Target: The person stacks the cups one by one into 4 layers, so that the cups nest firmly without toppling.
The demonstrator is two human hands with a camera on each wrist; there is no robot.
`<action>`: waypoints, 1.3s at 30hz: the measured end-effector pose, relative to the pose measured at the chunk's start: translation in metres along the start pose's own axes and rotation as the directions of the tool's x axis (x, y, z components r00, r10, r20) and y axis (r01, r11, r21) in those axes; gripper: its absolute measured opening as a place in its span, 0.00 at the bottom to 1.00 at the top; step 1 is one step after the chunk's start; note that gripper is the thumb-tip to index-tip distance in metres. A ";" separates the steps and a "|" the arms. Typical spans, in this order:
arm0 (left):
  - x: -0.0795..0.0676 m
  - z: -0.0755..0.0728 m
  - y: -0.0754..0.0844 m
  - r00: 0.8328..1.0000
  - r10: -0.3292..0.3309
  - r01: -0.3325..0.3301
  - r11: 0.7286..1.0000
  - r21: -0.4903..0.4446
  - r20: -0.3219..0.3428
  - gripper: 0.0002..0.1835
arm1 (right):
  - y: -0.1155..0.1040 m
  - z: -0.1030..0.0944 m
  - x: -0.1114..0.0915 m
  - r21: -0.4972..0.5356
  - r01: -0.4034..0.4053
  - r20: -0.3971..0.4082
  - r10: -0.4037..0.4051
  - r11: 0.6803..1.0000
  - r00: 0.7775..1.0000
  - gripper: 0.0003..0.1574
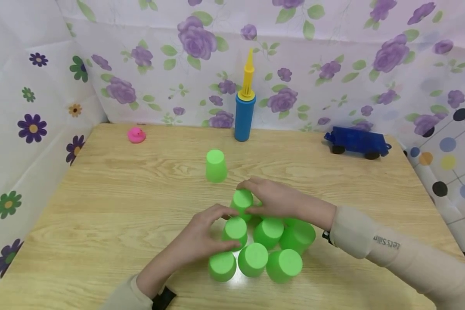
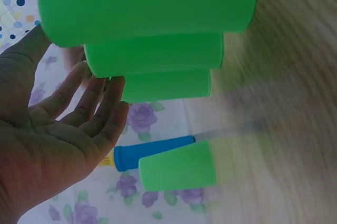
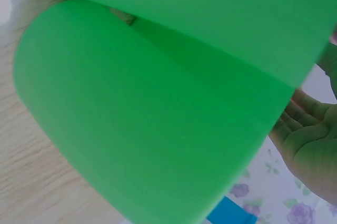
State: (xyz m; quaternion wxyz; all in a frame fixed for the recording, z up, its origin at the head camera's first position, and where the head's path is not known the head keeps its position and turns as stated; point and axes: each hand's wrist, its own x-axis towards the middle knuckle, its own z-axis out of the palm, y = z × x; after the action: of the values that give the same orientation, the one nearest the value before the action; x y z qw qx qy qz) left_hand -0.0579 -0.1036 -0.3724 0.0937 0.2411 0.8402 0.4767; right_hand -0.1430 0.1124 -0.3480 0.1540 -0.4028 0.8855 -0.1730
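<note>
Several green cups (image 1: 253,260) stand upside down in a tight cluster. My left hand (image 1: 201,237) reaches round the middle cup (image 1: 235,232) on the cluster's left side, its thumb at the near side and its fingers at the far side. In the left wrist view the fingertips of my left hand (image 2: 73,124) meet the green wall. My right hand (image 1: 275,198) comes across from the right and holds the farthest cup (image 1: 242,201), index finger behind it and thumb on its right side. Cups fill most of the right wrist view, partly hiding the right hand (image 3: 313,142).
A single green cup (image 1: 215,167) stands upside down beyond the cluster. At the back of the wooden table (image 1: 112,206) are a pink toy duck (image 1: 136,135), a blue and yellow hand pump (image 1: 244,114) standing upright, and a blue toy wagon (image 1: 358,141). Flowered cloth hangs behind.
</note>
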 end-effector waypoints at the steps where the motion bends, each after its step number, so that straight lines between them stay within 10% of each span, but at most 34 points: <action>1: 0.000 0.001 -0.001 1.000 -0.005 0.005 1.000 -0.002 0.002 0.30 | 0.001 0.001 0.002 0.004 0.001 0.010 -0.001 1.000 1.000 0.32; 7: 0.000 0.002 -0.008 1.000 0.000 0.000 1.000 0.011 -0.005 0.29 | 0.001 -0.008 0.009 0.011 0.020 0.036 -0.020 1.000 0.999 0.33; 19: 0.000 -0.001 -0.018 0.994 -0.092 0.100 0.988 -0.121 0.066 0.26 | 0.033 -0.054 0.010 0.101 0.059 -0.182 -0.040 0.993 0.982 0.33; 39: 0.005 -0.002 -0.019 0.989 -0.102 0.122 0.971 -0.204 0.104 0.26 | 0.066 -0.029 0.060 0.094 0.030 -0.101 -0.021 0.995 0.995 0.35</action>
State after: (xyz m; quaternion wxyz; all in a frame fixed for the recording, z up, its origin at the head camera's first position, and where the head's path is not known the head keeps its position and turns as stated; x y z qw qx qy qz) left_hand -0.0690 -0.1103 -0.3870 0.1843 0.2040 0.7923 0.5447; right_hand -0.2364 0.1130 -0.3583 0.1264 -0.3973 0.8776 -0.2368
